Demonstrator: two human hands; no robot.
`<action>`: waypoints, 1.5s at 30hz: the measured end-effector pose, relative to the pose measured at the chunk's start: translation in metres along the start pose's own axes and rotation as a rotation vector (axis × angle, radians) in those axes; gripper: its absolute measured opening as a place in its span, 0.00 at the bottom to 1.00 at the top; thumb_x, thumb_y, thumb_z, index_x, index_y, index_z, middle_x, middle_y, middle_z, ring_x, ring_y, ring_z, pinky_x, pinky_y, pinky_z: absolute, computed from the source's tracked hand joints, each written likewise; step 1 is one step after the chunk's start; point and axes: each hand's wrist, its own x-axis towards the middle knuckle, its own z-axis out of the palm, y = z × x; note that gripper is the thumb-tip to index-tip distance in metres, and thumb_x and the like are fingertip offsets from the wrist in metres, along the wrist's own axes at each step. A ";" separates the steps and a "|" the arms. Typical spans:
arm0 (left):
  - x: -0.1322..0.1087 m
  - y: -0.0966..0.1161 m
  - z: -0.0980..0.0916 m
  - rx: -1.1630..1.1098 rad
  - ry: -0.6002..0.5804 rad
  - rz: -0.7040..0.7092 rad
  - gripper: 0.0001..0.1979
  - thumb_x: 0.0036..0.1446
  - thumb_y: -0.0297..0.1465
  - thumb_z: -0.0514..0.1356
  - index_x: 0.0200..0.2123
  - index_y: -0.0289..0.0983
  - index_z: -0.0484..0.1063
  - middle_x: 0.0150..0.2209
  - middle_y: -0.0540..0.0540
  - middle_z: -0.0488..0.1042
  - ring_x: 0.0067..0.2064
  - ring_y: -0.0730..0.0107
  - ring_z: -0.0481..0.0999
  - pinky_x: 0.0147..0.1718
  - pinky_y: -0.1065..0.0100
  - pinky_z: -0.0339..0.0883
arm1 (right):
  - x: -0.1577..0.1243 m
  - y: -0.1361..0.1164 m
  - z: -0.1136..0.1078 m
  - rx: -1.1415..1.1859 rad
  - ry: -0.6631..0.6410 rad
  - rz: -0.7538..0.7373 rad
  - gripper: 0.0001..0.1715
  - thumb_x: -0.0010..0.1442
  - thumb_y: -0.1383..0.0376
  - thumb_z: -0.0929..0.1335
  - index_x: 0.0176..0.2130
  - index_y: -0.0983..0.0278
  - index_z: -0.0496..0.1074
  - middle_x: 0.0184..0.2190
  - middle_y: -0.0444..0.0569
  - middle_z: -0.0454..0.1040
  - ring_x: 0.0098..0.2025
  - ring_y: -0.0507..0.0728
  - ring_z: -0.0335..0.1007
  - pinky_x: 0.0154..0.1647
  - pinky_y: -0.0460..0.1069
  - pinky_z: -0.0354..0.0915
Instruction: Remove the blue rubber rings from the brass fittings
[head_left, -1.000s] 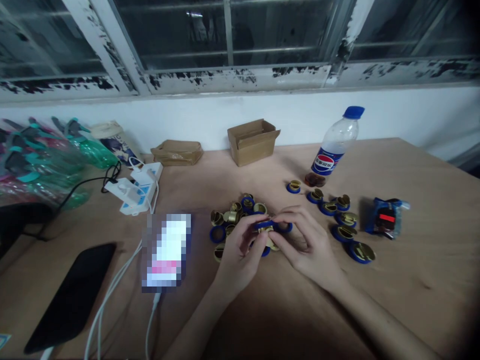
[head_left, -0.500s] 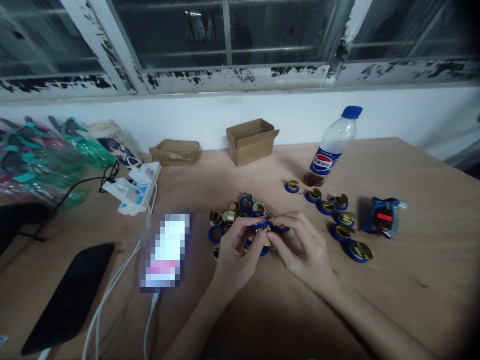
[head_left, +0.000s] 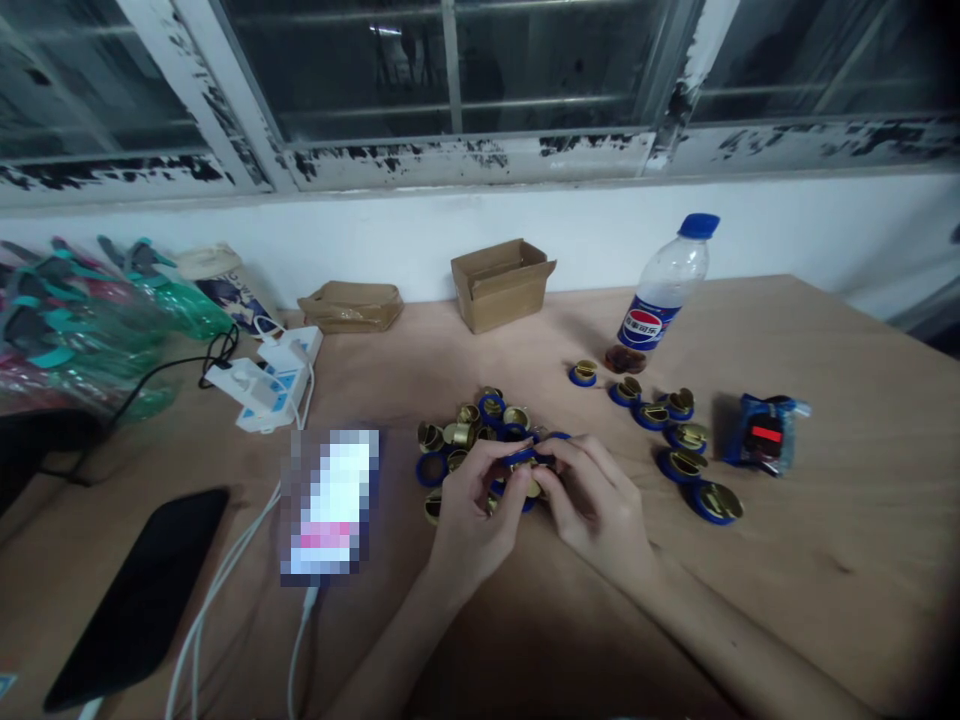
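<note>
My left hand (head_left: 471, 505) and my right hand (head_left: 592, 500) meet over a pile of blue rings and gold metal caps (head_left: 469, 430) in the middle of the wooden table (head_left: 825, 560). Both hands pinch one blue ring (head_left: 525, 455) with a gold piece under it, fingers curled around it. To the right, several finished pieces, gold caps set in blue rings (head_left: 679, 465), lie in a loose row.
A Pepsi bottle (head_left: 664, 285) stands at the back right, a small open cardboard box (head_left: 501, 283) at the back centre. A blue packet (head_left: 765, 432) lies right. A lit phone (head_left: 330, 505), a dark phone (head_left: 142, 595), a power strip (head_left: 266, 380) and cables lie left.
Both hands have drawn slightly closer together around the blue ring and shifted a little to the left. Nothing else on the table has moved.
</note>
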 end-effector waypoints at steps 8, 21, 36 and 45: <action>-0.001 -0.004 -0.002 0.015 -0.061 0.012 0.08 0.59 0.29 0.59 0.42 0.38 0.72 0.45 0.42 0.77 0.47 0.62 0.77 0.48 0.62 0.69 | 0.000 0.003 0.001 0.022 -0.022 -0.014 0.10 0.60 0.72 0.65 0.42 0.62 0.67 0.33 0.49 0.68 0.35 0.55 0.67 0.35 0.51 0.67; -0.001 0.000 -0.002 -0.070 -0.154 0.022 0.20 0.57 0.29 0.60 0.53 0.40 0.64 0.50 0.42 0.73 0.51 0.61 0.74 0.50 0.62 0.68 | 0.013 0.000 -0.007 0.055 0.021 0.056 0.07 0.61 0.70 0.66 0.41 0.61 0.68 0.31 0.46 0.68 0.32 0.54 0.67 0.33 0.50 0.67; -0.001 -0.005 -0.003 0.170 -0.165 0.051 0.20 0.57 0.30 0.60 0.53 0.42 0.64 0.50 0.44 0.74 0.47 0.62 0.75 0.49 0.62 0.67 | 0.018 0.001 -0.016 0.180 -0.159 0.084 0.08 0.60 0.72 0.64 0.41 0.62 0.65 0.33 0.46 0.64 0.35 0.54 0.63 0.36 0.50 0.64; -0.003 -0.011 0.000 0.255 -0.098 0.166 0.23 0.55 0.27 0.61 0.53 0.43 0.60 0.49 0.44 0.71 0.46 0.65 0.74 0.45 0.64 0.68 | 0.017 0.001 -0.014 0.167 -0.214 0.089 0.09 0.59 0.75 0.62 0.39 0.62 0.61 0.33 0.45 0.61 0.35 0.53 0.60 0.35 0.48 0.61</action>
